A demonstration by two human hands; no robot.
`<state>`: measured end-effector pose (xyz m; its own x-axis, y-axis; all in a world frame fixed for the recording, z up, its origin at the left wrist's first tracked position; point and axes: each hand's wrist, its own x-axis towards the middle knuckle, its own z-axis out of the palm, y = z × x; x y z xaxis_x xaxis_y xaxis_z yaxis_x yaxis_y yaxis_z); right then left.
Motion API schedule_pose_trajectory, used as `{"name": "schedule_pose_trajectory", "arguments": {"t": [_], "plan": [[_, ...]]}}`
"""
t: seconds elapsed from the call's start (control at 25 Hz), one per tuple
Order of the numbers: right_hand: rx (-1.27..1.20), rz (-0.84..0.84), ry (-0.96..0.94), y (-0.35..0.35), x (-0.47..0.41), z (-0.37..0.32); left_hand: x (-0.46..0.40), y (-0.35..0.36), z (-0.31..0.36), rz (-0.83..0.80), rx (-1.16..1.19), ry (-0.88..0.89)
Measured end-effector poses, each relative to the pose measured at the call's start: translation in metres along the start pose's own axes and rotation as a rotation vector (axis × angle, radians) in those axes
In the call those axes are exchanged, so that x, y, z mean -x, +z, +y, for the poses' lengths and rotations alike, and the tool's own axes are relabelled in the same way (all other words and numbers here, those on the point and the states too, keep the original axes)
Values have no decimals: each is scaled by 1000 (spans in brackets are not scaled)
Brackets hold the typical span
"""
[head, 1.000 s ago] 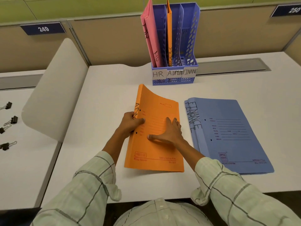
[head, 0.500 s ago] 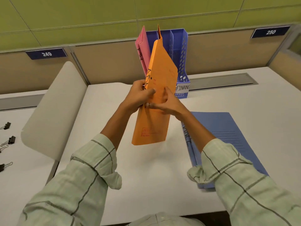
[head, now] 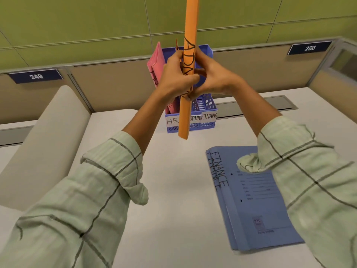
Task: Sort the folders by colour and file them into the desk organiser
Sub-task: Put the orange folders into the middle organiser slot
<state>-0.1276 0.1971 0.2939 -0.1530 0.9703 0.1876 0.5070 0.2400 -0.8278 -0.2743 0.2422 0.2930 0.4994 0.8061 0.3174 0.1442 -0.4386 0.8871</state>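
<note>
Now orange folder (head: 190, 26) raised upright, edge-on before organiser (head: 207, 107); left hand (head: 176, 78), right hand (head: 211, 78) both gripping it.

Two orange folders (head: 190, 26), two blue folders (head: 257, 200), pink folders (head: 157, 62) uncountable.

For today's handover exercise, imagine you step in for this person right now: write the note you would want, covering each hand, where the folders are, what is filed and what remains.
Left hand: grips the orange ADMIN folder from its left side.
Right hand: grips the same folder from the right. The folder is upright, spine toward the camera, held in the air in front of the desk organiser.
Done: pink folders stand in the HR slot; one orange folder edge shows in the middle slot.
Left: lower the held folder into the ADMIN slot, then file the blue FINANCE folders, which lie stacked on the desk, in the FINANCE slot.
</note>
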Motion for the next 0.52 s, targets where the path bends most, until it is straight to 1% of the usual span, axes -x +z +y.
{"name": "schedule_pose_trajectory", "arguments": {"t": [0.28, 0.44, 0.52], "plan": [[95, -1, -27, -31, -52, 41, -58, 20, -27, 110, -23, -9], [186, 57, -103, -39, -75, 69, -86, 31, -47, 212, 9, -1], [228, 98, -98, -40, -86, 86, -99, 38, -57, 248, 6, 0]]}}
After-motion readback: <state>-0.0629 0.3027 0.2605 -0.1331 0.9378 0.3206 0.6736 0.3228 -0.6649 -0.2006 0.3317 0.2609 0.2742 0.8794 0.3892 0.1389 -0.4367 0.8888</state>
